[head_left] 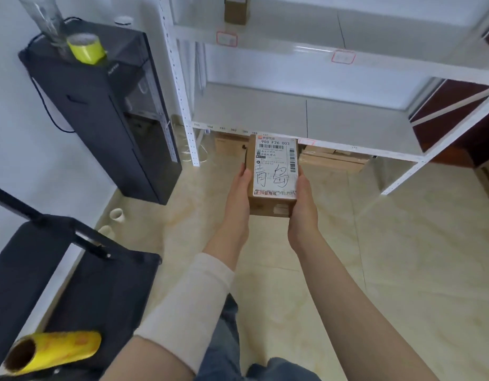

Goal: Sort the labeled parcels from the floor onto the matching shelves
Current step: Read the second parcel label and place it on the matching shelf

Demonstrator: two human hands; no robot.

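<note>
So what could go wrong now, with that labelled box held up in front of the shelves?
The parcel is only pinched at its sides by the left hand and right hand, so it might slip. The red-outlined shelf tags look blurred, so it could land on the wrong shelf.

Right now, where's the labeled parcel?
Head view, center: the parcel is held between the left hand and right hand, above the floor, just in front of the white shelf's lowest board.
</note>
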